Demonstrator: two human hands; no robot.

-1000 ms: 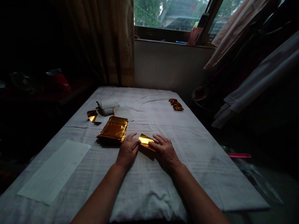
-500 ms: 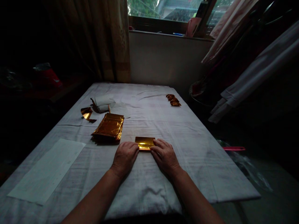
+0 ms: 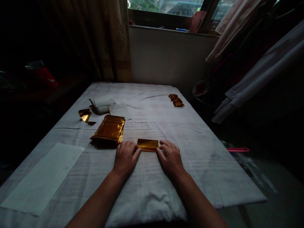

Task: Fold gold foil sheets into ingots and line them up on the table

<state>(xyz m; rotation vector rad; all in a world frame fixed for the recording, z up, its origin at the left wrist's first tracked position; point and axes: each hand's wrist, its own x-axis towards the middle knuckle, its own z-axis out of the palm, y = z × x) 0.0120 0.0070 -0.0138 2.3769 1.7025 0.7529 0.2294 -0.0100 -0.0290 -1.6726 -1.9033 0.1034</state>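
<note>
A folded sheet of gold foil paper (image 3: 148, 144) lies flat on the table before me, with crease lines along its near side. My left hand (image 3: 126, 157) grips its left end, thumb at the near left corner and fingers curled. At the opposite end my right hand (image 3: 170, 156) has its thumb on the near right corner, with bent fingers beside the edge. The undersides of the fingers are hidden. Just left of my left hand sits a stack of gold foil sheets (image 3: 108, 128).
The table (image 3: 201, 171) has a pale cloth. A white paper sheet (image 3: 44, 177) lies at left. Behind the stack are a curled gold strip (image 3: 85, 115) and crumpled white paper (image 3: 104, 100). Several folded gold pieces (image 3: 176, 100) lie far right. Clothes (image 3: 258, 69) hang at right.
The foil's near edge now shows a narrow folded band, and its bright glare has dimmed. My right fingers have shifted off its top toward the right edge. The view has moved slightly.
</note>
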